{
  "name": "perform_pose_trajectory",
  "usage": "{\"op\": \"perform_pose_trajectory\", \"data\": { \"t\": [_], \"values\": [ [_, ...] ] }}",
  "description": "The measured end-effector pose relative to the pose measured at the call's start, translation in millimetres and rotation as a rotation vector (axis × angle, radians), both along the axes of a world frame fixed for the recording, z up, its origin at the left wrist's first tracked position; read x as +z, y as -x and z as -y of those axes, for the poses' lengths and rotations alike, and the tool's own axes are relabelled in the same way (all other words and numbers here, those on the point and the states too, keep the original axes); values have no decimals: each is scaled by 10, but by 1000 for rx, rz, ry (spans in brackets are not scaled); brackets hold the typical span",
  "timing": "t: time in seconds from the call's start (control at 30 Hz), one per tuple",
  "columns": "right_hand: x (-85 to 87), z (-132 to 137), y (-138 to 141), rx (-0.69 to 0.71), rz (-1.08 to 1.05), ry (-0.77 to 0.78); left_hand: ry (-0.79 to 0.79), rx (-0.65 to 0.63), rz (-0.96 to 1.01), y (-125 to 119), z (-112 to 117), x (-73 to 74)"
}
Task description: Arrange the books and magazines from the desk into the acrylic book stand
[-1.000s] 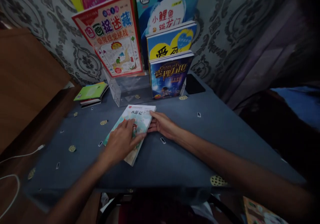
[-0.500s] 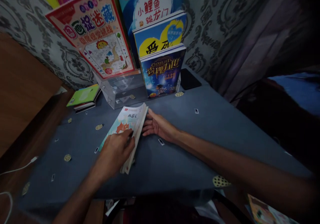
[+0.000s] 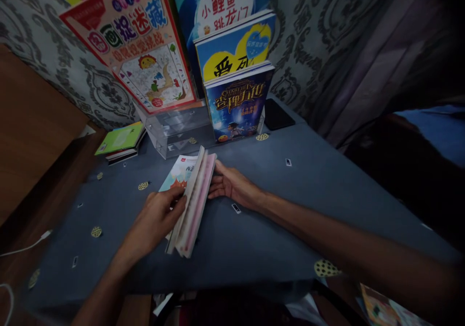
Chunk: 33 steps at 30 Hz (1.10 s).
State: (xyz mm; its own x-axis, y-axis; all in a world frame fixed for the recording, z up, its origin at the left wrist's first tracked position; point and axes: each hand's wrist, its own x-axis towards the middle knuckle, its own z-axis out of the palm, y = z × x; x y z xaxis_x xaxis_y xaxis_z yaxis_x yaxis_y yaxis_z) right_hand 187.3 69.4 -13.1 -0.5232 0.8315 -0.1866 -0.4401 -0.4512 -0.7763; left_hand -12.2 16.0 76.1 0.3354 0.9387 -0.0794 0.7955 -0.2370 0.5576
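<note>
A paperback book with a white and pale blue cover is held tilted just above the cloth, its page edges turned towards the right. My left hand pinches the front cover and some leaves between thumb and fingers, and the pages part in a narrow gap. At the right-hand edge of the book, my right hand supports it, thumb at the upper edge and fingers curled against the side. Its fingertips are partly hidden by the book.
Behind the book stands a clear acrylic rack with several upright books, among them a dark blue book and a red-bordered book. A small stack topped by a green book lies left. A black phone-like slab lies right on the tablecloth.
My left hand has lifted the book's cover and some leaves, opening a gap between the pages. The right hand stays almost in place at the book's edge.
</note>
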Motion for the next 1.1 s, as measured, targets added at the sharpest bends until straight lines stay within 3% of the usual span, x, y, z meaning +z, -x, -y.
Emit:
{"op": "perform_pose_trajectory", "data": {
  "t": [0.23, 0.43, 0.5, 0.6, 0.7, 0.8, 0.93, 1.1],
  "values": [
    [-96, 6, 24, -45, 41, -133, -125, 73, -255, -97, 92, -196],
    [-149, -1, 44, -47, 71, -188, -200, 312, -332, 335, -359, -360],
    [-122, 11, 31, -43, 77, -199, -156, 403, -190, 477, -530, -456],
    [-61, 24, 4, -41, 77, -210, -2, 533, 242, 568, -673, -570],
    [-12, 8, -17, -77, 56, -199, 242, 616, 771, 508, -672, -619],
    [1, -41, -32, -155, 36, -138, 317, 647, 1132, 346, -592, -638],
    [-37, -98, -47, -213, 41, -16, 249, 732, 1331, 90, -445, -706],
    [-81, -104, -46, -274, 62, 134, 282, 803, 1390, -88, -288, -800]
  ]
}}
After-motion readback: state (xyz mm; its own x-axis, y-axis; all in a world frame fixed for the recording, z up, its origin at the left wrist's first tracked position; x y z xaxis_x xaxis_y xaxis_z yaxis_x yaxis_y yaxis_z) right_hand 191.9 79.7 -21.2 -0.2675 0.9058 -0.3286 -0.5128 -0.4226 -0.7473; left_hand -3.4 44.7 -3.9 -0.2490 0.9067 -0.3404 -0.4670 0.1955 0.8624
